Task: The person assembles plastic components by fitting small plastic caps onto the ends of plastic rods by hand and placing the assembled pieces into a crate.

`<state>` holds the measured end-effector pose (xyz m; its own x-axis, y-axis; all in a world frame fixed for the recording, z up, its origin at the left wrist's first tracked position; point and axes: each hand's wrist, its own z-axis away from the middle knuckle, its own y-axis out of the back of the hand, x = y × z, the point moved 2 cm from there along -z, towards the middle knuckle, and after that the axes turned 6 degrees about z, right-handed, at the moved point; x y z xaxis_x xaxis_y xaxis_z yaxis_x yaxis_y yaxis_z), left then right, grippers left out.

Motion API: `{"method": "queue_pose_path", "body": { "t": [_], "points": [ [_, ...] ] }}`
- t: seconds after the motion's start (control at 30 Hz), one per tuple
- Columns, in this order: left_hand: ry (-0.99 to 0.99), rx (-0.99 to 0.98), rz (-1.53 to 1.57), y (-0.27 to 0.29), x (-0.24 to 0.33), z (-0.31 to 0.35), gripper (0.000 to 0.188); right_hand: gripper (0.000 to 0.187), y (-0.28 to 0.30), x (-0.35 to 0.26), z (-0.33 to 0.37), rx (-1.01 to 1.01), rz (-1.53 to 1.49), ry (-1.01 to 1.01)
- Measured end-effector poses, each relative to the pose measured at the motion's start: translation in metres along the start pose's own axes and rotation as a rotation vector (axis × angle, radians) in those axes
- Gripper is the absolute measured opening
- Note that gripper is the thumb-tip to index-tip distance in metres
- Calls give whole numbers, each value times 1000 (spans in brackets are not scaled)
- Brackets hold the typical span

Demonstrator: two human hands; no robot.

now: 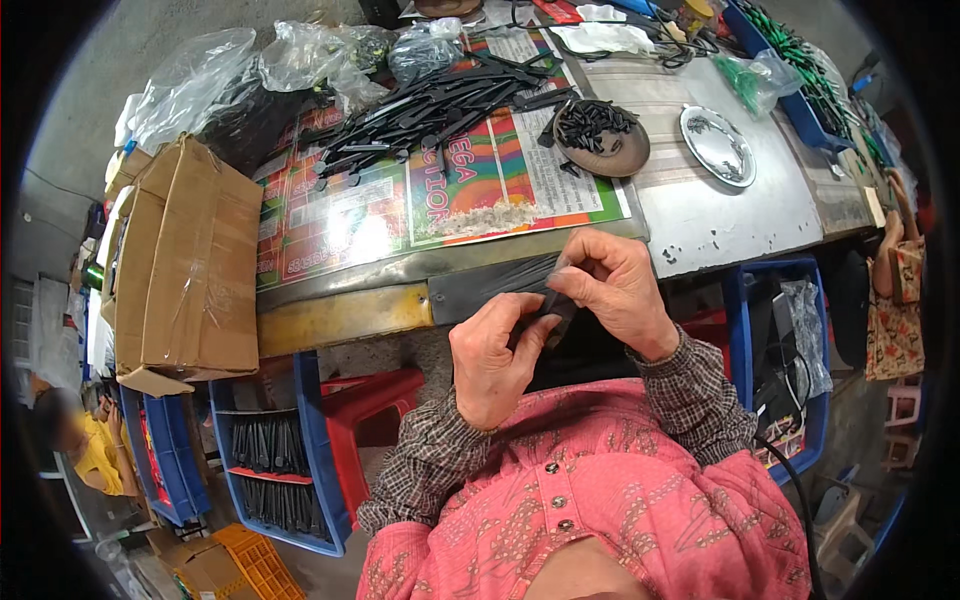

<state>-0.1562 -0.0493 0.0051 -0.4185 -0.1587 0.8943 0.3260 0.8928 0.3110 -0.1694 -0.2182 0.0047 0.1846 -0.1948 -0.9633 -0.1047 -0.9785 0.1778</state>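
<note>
My left hand and my right hand meet at the table's front edge. Both are closed, thumbs and fingers pinching a dark, slim piece between them. Fingers cover most of it, so its exact kind cannot be made out. Beyond my hands, long flat black strips lie in a loose heap on a colourful printed sheet. To the right of the heap, a round brown bowl holds many small black pieces, some spilling over its left rim.
A cardboard box stands at the table's left end. A shiny metal plate lies right of the bowl. Blue crates with black strips stand below left; another blue crate is below right. A person in yellow is far left.
</note>
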Motion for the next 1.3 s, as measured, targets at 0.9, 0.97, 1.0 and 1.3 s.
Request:
{"method": "queue_pose_path", "body": {
  "t": [0.9, 0.97, 1.0, 1.3],
  "points": [
    [-10, -1, -14, 4, -4, -6, 17, 11, 0, -6, -6, -71, -204, -157],
    [3, -26, 41, 5, -2, -8, 17, 11, 3, -2, -4, -81, -238, -131],
    [7, -50, 67, 4, -3, -8, 17, 11, 4, -2, -4, -78, -216, -95],
    [-93, 48, -101, 6, -6, -10, 17, 11, -9, -3, -6, 39, -187, -101]
  ]
}}
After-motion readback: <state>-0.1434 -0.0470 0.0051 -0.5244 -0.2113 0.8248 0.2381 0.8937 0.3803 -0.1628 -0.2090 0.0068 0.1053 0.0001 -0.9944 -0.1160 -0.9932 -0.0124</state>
